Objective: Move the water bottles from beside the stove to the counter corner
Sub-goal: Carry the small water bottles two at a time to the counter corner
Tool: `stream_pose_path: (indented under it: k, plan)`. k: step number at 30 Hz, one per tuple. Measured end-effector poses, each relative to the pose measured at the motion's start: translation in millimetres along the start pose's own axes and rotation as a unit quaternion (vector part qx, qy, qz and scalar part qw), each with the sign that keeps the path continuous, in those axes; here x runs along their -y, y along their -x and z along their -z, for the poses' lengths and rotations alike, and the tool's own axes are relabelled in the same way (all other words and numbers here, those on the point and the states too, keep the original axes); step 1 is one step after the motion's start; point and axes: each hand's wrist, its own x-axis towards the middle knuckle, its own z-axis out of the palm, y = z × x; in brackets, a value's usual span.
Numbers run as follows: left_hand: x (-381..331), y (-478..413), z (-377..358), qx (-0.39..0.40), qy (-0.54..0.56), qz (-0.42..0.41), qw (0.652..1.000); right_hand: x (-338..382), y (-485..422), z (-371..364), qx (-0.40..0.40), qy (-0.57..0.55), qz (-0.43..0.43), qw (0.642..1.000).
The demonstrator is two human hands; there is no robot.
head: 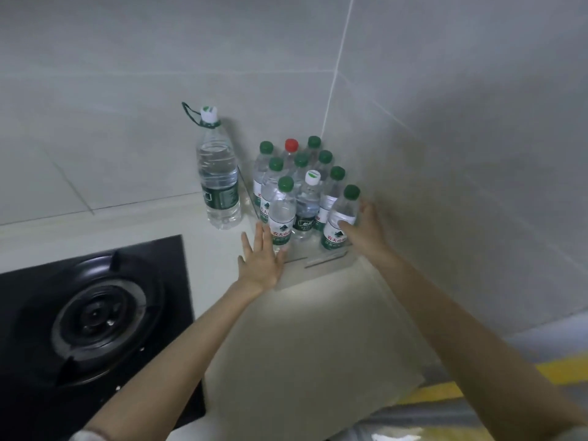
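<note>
The right forearm [461, 329] ran up to the right hand [366, 224], which curled round the front-right bottle [342, 218] in the corner of the counter [302, 329]. The left hand [261, 259], fingers straight, held nothing beside the front-left bottle [281, 214]. The other bottles [300, 173] stood packed so tight behind that, I reckoned, one clumsy nudge could topple several.

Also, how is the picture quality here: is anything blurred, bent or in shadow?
Head view: light dim and flat, greyish-green; the wide lens bends the tile joints; the stove burner is smeared by blur; the small bottles are sharp enough; a broad soft shadow lies on the wall behind the right hand gripping the front right bottle.
</note>
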Motion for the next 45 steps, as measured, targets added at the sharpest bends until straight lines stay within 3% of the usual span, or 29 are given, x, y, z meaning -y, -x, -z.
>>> stream_pose_path:
  k: [8,18,25,28,31,34,40,45]
  plan:
    - [-3,3,-9,-0.083,-0.068,0.011,0.994,-45,-61,-23,-0.027,0.078,0.029,0.996]
    - [-7,5,-5,-0.074,-0.054,0.035,0.995,-40,-52,-21,-0.036,0.121,0.049,0.991]
    - [-7,9,7,-0.025,-0.043,0.015,0.999,-26,-34,-9,-0.03,0.028,0.109,0.993]
    - [-9,13,24,-0.072,-0.02,-0.062,0.995,-1,-25,0,0.021,-0.063,0.139,0.988]
    - [-25,16,49,-0.131,0.101,-0.159,0.973,33,-17,11,0.057,-0.133,0.171,0.975]
    - [-48,21,71,-0.132,0.198,-0.199,0.951,75,-6,19,0.081,-0.201,0.202,0.955]
    - [-59,43,98,-0.253,0.261,-0.175,0.915,126,13,12,0.178,-0.27,0.217,0.921]
    - [-40,61,107,-0.323,0.266,-0.124,0.9,143,23,3,0.261,-0.24,0.226,0.907]
